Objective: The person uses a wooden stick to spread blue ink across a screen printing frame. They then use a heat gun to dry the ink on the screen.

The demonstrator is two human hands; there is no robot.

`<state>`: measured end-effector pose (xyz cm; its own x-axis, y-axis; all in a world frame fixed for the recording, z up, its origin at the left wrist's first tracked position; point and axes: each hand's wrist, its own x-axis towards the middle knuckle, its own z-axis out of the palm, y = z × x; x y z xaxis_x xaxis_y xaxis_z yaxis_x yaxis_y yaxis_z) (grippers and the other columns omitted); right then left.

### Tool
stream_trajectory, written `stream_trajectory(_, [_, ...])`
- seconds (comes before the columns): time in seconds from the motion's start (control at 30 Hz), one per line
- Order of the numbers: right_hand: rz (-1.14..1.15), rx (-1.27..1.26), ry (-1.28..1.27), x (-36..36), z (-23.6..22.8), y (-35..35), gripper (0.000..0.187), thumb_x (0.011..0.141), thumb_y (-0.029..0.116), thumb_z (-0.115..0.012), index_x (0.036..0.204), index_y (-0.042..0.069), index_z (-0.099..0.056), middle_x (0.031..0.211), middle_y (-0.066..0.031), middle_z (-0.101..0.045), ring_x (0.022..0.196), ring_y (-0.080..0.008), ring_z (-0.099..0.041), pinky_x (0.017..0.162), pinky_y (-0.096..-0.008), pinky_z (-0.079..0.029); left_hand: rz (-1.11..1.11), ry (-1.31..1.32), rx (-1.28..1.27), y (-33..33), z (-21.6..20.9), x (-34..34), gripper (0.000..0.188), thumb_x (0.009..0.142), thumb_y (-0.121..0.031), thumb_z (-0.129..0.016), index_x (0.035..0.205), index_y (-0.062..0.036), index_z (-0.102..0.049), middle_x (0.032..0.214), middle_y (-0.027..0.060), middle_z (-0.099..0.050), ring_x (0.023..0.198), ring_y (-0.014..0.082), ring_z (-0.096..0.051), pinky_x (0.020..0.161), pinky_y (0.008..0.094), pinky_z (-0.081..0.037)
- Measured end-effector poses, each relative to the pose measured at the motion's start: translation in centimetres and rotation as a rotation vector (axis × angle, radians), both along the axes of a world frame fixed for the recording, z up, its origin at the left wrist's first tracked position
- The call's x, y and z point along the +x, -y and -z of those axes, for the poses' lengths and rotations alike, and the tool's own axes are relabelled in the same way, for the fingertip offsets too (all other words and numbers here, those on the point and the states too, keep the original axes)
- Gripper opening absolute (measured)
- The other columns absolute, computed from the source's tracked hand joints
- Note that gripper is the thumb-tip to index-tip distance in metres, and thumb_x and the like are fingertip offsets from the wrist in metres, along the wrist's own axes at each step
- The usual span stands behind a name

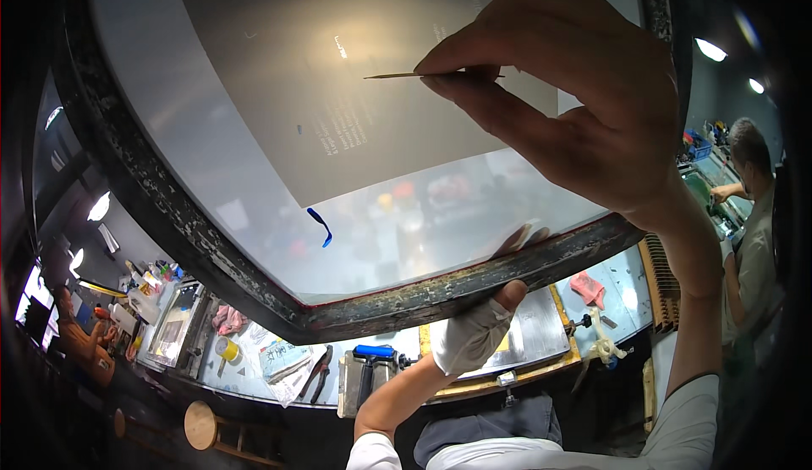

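Observation:
A screen-printing frame [397, 311] with a worn dark rim is tilted up in front of me. Its pale mesh [262, 246] carries a grey rectangular coated area [283, 144] with small light lettering and a bright reflection. A blue mark [320, 226] lies below that area. My right hand [584, 98] is closed, pinching a thin pointed toothpick [391, 76] between thumb and fingers; its tip is over the grey area, and whether it touches I cannot tell. My left hand [475, 335], in a white fingerless glove, grips the frame's lower rim, thumb in front, other fingers partly visible through the mesh.
Below the frame, a metal plate [537, 335] sits on the bench beside a blue-headed roller [374, 353], pliers [319, 374] and a pink cloth [587, 289]. A wooden stool [200, 425] stands lower left. One person [757, 216] works at right, another [85, 339] at far left.

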<state>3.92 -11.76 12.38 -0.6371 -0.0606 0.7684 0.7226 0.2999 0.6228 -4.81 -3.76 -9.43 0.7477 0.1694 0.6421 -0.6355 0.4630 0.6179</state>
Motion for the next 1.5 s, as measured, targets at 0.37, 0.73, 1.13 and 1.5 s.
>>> stream_trajectory(0.37, [0.056,0.042,0.108,0.6,-0.1,-0.2,0.016,0.067,0.002,-0.081,0.079,0.005,-0.071,0.066,-0.0018,-0.064,0.056,-0.0118,-0.053,0.053,-0.0279,-0.037,0.000,-0.058,-0.033,0.0,0.3,0.1,0.059,0.092,-0.005,-0.056,0.146,-0.0064,-0.032,0.147,0.0148,-0.039,0.140,0.0264,-0.031,0.118,0.0454,-0.018])
stream_trajectory(0.73, [0.057,0.052,0.088,0.8,0.0,-0.4,0.016,0.067,0.001,-0.080,0.079,0.005,-0.070,0.067,-0.0025,-0.064,0.056,-0.0119,-0.054,0.053,-0.0277,-0.039,-0.003,0.003,-0.006,0.2,0.0,0.2,0.054,0.096,-0.010,-0.054,0.144,0.0015,-0.032,0.143,0.0178,-0.043,0.133,0.0212,-0.040,0.113,0.0328,-0.026])
stream_trajectory(1.13, [0.028,-0.036,0.008,0.1,-0.1,0.3,0.016,0.068,-0.002,-0.078,0.081,0.003,-0.070,0.066,-0.0037,-0.064,0.055,-0.0124,-0.054,0.055,-0.0281,-0.040,0.018,-0.010,-0.027,0.4,0.1,0.1,0.055,0.096,-0.010,-0.055,0.145,0.0010,-0.031,0.144,0.0164,-0.042,0.134,0.0198,-0.037,0.115,0.0320,-0.024])
stream_trajectory(1.5, [0.038,-0.039,0.013,-0.2,0.0,0.4,0.016,0.067,-0.002,-0.079,0.079,0.002,-0.071,0.065,-0.0045,-0.065,0.054,-0.0118,-0.054,0.055,-0.0276,-0.039,0.006,-0.044,-0.050,0.4,0.2,0.0,0.054,0.095,-0.009,-0.056,0.143,0.0012,-0.034,0.142,0.0153,-0.044,0.132,0.0194,-0.040,0.113,0.0312,-0.026])
